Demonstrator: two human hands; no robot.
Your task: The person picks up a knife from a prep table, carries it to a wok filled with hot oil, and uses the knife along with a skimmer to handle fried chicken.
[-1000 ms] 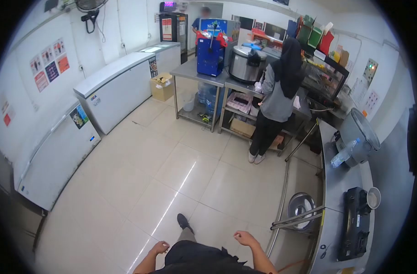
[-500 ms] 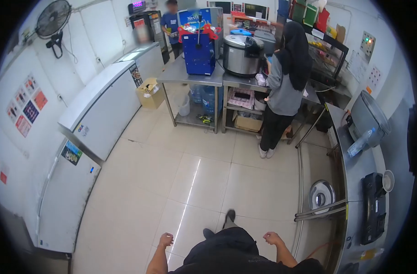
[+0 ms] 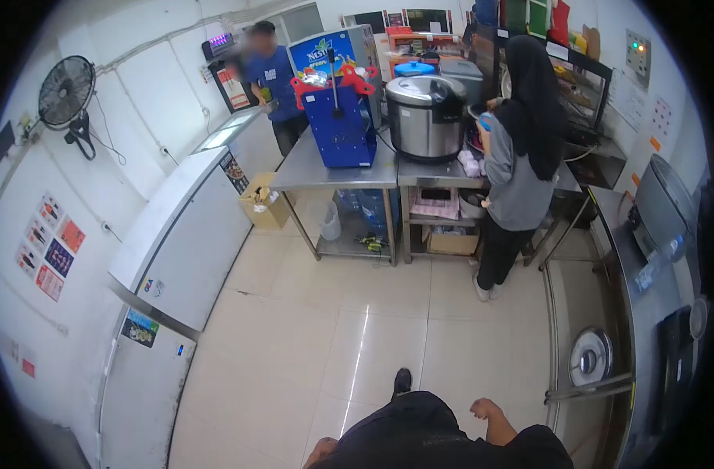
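Note:
My left hand [image 3: 322, 451] hangs low at the bottom edge, close against my dark clothing, which partly hides it; its fingers do not show clearly. Out to the right of my body is my right hand [image 3: 488, 409], over the tiled floor [image 3: 287, 352]. Its fingers are loosely curled in and nothing shows in them. Neither hand touches any equipment. One dark shoe [image 3: 402, 381] of mine is visible ahead of my body.
Steel tables [image 3: 337, 176] ahead carry a blue machine [image 3: 341, 129] and a large rice cooker [image 3: 425, 117]. A person in grey [image 3: 521, 176] stands there, another in blue [image 3: 275, 82] farther back. White freezers [image 3: 181, 250] line the left; a steel counter [image 3: 646, 313] runs along the right.
The tables and both people appear nearer and larger. My left hand has swung back toward my body; my right hand is still out at my side. The person in blue shows more fully.

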